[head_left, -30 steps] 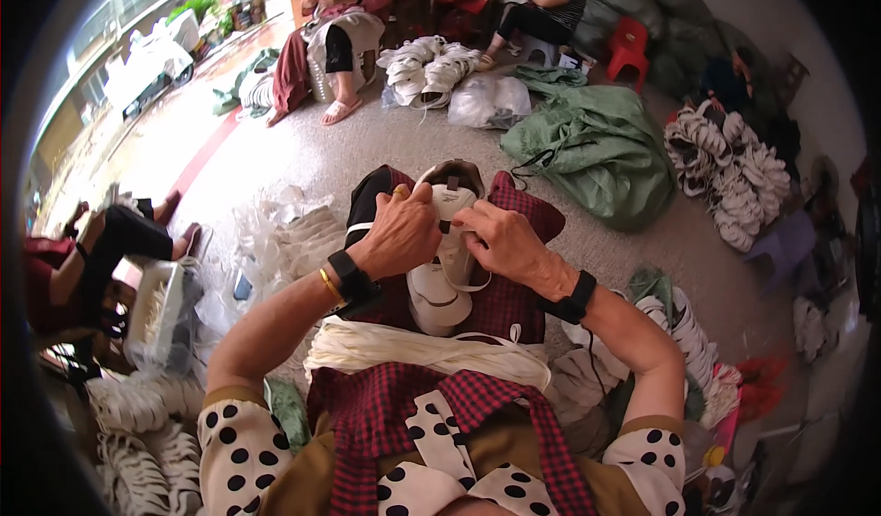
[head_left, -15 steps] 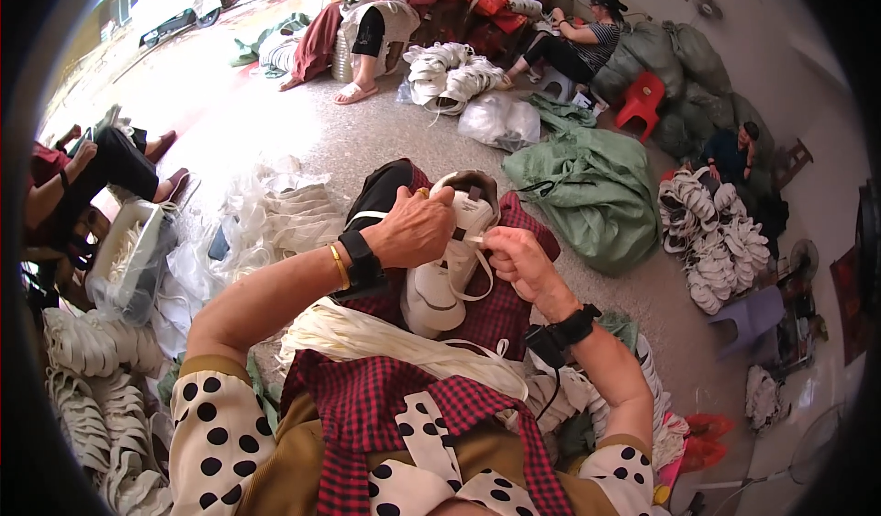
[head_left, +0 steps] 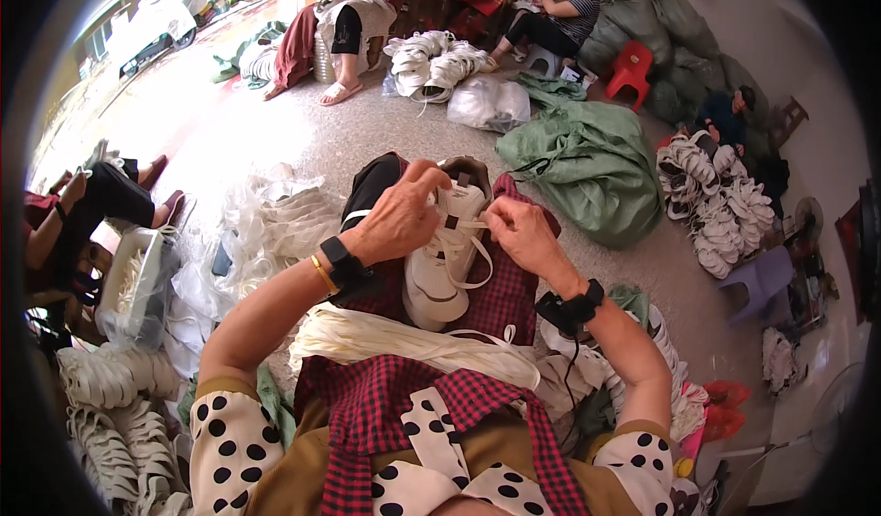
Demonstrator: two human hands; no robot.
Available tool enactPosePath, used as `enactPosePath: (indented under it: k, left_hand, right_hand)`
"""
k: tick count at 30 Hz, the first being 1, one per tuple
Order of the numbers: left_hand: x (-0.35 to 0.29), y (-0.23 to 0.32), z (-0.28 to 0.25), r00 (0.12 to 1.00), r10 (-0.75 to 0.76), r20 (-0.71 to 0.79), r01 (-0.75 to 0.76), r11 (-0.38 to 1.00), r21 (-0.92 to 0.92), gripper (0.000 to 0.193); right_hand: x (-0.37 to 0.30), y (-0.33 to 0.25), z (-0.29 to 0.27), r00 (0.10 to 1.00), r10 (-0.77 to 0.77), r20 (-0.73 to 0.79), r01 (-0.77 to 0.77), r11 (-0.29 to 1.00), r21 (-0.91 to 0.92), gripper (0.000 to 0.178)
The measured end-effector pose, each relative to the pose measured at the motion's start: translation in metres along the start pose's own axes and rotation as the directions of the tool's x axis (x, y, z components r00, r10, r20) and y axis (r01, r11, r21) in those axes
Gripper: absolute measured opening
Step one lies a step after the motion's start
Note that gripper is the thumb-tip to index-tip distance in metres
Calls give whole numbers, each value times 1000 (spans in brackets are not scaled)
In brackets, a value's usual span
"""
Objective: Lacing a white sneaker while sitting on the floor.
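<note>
A white shoe (head_left: 436,291) rests on my lap, its toe toward me and its dark-lined opening away. My left hand (head_left: 399,218) hovers over its left side. That hand's fingers are bent and apart, with nothing visible between them. On the other side, my right hand (head_left: 525,236) pinches a flat white shoelace (head_left: 479,277) near the eyelets. The lace crosses the tongue and hangs in a loop over the shoe's right side. A bundle of cream laces (head_left: 404,342) lies across my lap, nearer to me, on a red and black checked apron (head_left: 358,392).
White shoe parts (head_left: 115,374) are stacked at left, near a plastic bin (head_left: 138,282). A green sack (head_left: 583,172) lies ahead to the right, with another shoe-part pile (head_left: 716,204) beyond. A red chair (head_left: 630,71) and several seated people are around.
My left hand has loosened from the shoe's upper part, its fingers spreading. My right hand has stayed by the eyelets with the lace. The whole view has shifted slightly.
</note>
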State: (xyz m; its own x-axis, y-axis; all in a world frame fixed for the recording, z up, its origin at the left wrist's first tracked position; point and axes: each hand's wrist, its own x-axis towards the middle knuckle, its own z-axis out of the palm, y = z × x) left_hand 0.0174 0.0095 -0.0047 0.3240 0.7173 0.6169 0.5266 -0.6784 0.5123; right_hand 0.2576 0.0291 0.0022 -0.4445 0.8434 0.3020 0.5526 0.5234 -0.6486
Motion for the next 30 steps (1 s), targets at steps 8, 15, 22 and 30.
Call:
enactPosePath:
  k: [8, 15, 22, 30]
  left_hand:
    - [1, -8, -34, 871, -316, 376, 310, 947, 80, 22]
    - [-24, -115, -150, 934, -284, -217, 352, 842, 408, 26]
    - [-44, -125, -147, 836, -541, -90, 535, 769, 350, 26]
    - [-27, -60, -74, 981, -187, -45, 193, 961, 198, 17]
  right_hand:
    - [8, 0, 3, 999, -42, 29, 40, 997, 69, 17]
    - [14, 3, 1, 996, -3, 90, -9, 991, 132, 16]
    - [9, 9, 3, 996, 4, 94, -27, 969, 245, 14]
    - [-5, -2, -16, 997, -57, 59, 41, 968, 249, 14]
